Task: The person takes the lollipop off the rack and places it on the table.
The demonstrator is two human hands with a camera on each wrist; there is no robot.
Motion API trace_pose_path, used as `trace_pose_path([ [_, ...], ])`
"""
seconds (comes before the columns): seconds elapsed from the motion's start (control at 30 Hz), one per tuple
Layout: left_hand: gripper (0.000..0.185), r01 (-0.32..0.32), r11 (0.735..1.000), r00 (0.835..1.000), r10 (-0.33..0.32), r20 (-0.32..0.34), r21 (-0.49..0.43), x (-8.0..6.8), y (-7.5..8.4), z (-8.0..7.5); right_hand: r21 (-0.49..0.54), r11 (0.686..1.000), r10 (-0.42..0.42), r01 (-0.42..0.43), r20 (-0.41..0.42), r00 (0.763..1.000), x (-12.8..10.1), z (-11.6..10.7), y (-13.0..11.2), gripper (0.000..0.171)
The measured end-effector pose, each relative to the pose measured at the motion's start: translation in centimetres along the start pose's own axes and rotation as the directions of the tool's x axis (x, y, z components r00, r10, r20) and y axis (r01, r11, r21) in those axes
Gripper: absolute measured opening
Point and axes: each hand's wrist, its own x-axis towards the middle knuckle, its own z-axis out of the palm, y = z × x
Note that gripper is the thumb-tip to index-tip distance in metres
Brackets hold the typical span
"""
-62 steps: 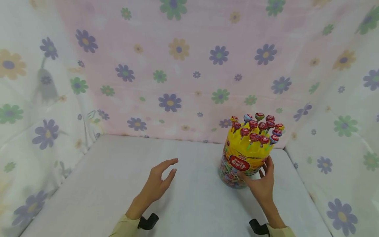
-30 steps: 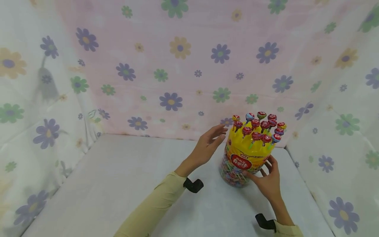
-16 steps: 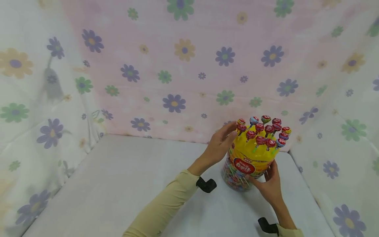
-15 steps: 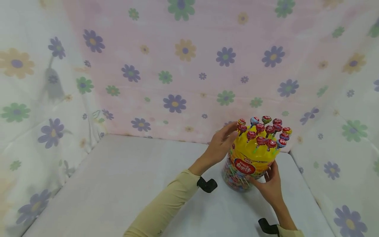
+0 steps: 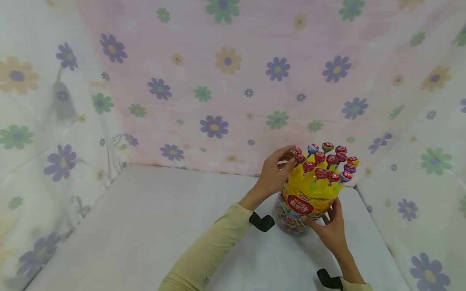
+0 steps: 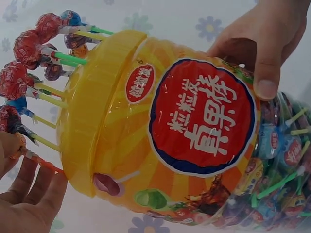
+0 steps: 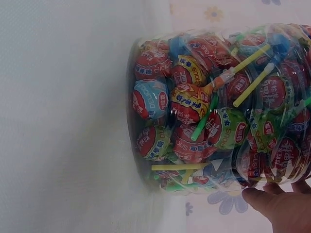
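A clear lollipop jar [image 5: 291, 216] with a yellow lid [image 5: 309, 188] and a red label stands at the back right of the white table [image 5: 164, 226]. Several wrapped lollipops [image 5: 329, 159] stick up from holes in the lid. My left hand [image 5: 291, 154] reaches over from the left and pinches the leftmost lollipop [image 5: 296, 152] on the lid. In the left wrist view its fingers [image 6: 29, 194] close on that lollipop's orange stick [image 6: 46, 166]. My right hand [image 5: 320, 212] grips the jar's lower side, thumb on the label [image 6: 266, 82]. The jar's body [image 7: 204, 111] is packed with lollipops.
Floral cloth walls [image 5: 225, 89] close in the table at the back and on both sides. The jar stands near the right wall [image 5: 418, 169]. The bare white tabletop stretches away to the left of the jar.
My left hand has swung from the table's middle up to the jar's lid, and its fingers have closed on the leftmost lollipop. The right hand has stayed on the jar.
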Motion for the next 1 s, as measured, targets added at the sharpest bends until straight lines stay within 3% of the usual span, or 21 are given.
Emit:
trace_pose_path([
  [0.3, 0.029, -0.039, 0.999, 0.992, 0.042, -0.116, 0.029, 0.7, 0.2, 0.3, -0.015, 1.000, -0.019, 0.019, 0.004, 1.000, -0.3, 0.1, 0.1, 0.105],
  [0.57, 0.026, -0.160, 0.984, 0.961, 0.137, -0.239, -0.081, 0.9, 0.8, -0.1, 0.016, 0.999, -0.035, 0.035, 0.000, 0.999, -0.2, 0.1, 0.2, 0.105],
  [0.73, 0.027, -0.119, 0.981, 0.963, 0.076, -0.258, -0.154, 0.0, 0.0, -0.8, 0.015, 0.999, -0.038, 0.038, 0.012, 0.999, 0.0, -0.1, 0.1, 0.106],
  [1.0, 0.029, -0.044, 0.973, 0.960, -0.022, -0.281, -0.227, -1.6, -2.7, -2.4, 0.006, 0.999, -0.049, 0.049, 0.027, 0.998, 0.0, -0.7, 0.0, 0.106],
])
